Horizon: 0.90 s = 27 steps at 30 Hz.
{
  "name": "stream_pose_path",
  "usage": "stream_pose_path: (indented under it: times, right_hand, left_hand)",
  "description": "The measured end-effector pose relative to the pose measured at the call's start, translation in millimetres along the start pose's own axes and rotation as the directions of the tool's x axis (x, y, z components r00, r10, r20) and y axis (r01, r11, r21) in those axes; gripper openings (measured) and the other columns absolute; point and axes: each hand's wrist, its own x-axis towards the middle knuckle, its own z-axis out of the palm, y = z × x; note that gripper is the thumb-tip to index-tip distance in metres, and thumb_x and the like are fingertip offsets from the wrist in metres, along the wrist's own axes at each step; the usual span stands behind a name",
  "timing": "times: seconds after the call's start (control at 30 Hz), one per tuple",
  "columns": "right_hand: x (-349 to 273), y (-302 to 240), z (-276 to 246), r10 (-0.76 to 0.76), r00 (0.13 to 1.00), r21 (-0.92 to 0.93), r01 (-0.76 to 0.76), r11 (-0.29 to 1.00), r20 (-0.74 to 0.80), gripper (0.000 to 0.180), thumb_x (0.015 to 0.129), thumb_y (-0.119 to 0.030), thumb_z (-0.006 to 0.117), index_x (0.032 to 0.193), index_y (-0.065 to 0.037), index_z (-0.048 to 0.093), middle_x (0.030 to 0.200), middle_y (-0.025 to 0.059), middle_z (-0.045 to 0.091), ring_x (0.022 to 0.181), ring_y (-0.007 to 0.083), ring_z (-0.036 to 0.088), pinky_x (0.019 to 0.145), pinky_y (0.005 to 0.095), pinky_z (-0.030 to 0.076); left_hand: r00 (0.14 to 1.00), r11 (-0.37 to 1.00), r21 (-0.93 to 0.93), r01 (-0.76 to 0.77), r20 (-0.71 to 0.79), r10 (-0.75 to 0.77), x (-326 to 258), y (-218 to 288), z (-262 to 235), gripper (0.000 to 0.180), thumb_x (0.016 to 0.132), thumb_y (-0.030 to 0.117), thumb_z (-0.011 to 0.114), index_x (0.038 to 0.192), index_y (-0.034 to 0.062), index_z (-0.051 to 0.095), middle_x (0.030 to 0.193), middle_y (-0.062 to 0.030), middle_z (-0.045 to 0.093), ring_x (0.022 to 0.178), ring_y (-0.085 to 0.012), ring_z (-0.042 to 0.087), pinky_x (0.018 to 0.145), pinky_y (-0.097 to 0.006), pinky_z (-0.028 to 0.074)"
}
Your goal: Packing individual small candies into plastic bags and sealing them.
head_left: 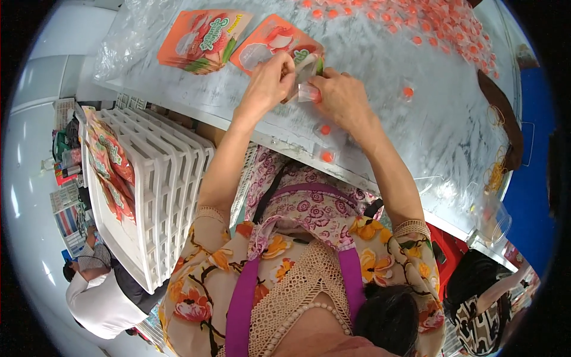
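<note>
An orange printed pouch (pixel 275 39) lies on the metal table, its mouth turned toward me and spread apart. My left hand (pixel 272 80) is closed in a pinch on the pouch's near edge. Just right of it, my right hand (pixel 343 96) is closed on a clear-wrapped orange candy (pixel 309 93), held at the pouch's mouth. Its other fingers curl near the pouch's right edge. How full the pouch is cannot be seen. Two more wrapped orange candies (pixel 325 129) lie below my right hand, near the table's front edge.
Another orange pouch (pixel 202 40) lies at the left. A large heap of wrapped candies (pixel 428 27) covers the far right. White stacked crates (pixel 148 178) holding pouches stand left of the table. Rubber bands (pixel 495 175) and a clear cup (pixel 493 221) are at the right edge. Other people are nearby.
</note>
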Motion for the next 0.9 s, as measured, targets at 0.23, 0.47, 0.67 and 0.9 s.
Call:
stream_pose_path:
  times: [0.23, 0.47, 0.67, 0.9]
  right_hand:
    - [2.4, -5.9, -3.6, -0.019, 1.0, -0.003, 0.019, 1.0, -0.017, 0.032, 0.074, -0.013, 0.065, 0.105, -0.013, 0.068, 0.1, 0.0109, 0.065, 0.085, 0.0331, 0.066, 0.072, 0.0424, 0.054]
    - [-4.9, 16.0, 4.5, -0.114, 0.962, 0.285, 0.185, 0.941, -0.248, 0.037, 0.074, -0.006, 0.063, 0.109, -0.012, 0.068, 0.092, 0.0071, 0.065, 0.076, 0.0258, 0.066, 0.067, 0.0362, 0.054]
    - [-16.3, -18.0, -41.3, 0.388, 0.919, 0.917, -0.097, 0.386, -0.066, 0.029, 0.08, 0.0, 0.061, 0.108, -0.006, 0.067, 0.085, -0.0028, 0.062, 0.073, 0.0064, 0.056, 0.062, 0.0222, 0.048]
    - [25.9, -40.5, -40.5, 0.654, 0.69, 0.941, 0.321, 0.107, -0.31, 0.015, 0.085, -0.007, 0.064, 0.099, -0.002, 0.065, 0.087, 0.0027, 0.064, 0.075, 0.0074, 0.058, 0.066, 0.0219, 0.048]
  left_hand:
    - [0.973, 0.997, -0.05, 0.052, -0.224, -0.062, 15.9, 6.3, -32.9, 0.018, 0.083, 0.003, 0.058, 0.099, 0.0029, 0.066, 0.075, -0.0184, 0.065, 0.063, -0.0291, 0.065, 0.063, -0.036, 0.05]
    - [0.991, 0.996, 0.045, -0.071, -0.111, 0.076, 1.3, 20.6, -24.3, 0.017, 0.085, 0.006, 0.06, 0.098, 0.0024, 0.07, 0.081, -0.0175, 0.067, 0.068, -0.0253, 0.066, 0.064, -0.034, 0.051]
    - [0.931, 0.954, 0.182, -0.239, -0.235, 0.278, 10.3, 24.9, -11.5, 0.019, 0.085, 0.006, 0.06, 0.1, 0.0036, 0.07, 0.086, -0.0217, 0.066, 0.074, -0.0355, 0.066, 0.066, -0.041, 0.051]
    - [0.976, 0.973, 0.207, -0.105, -0.164, 0.14, 11.3, 61.5, -1.9, 0.02, 0.083, 0.006, 0.057, 0.098, 0.0057, 0.071, 0.076, -0.0235, 0.063, 0.072, -0.0396, 0.064, 0.065, -0.044, 0.051]
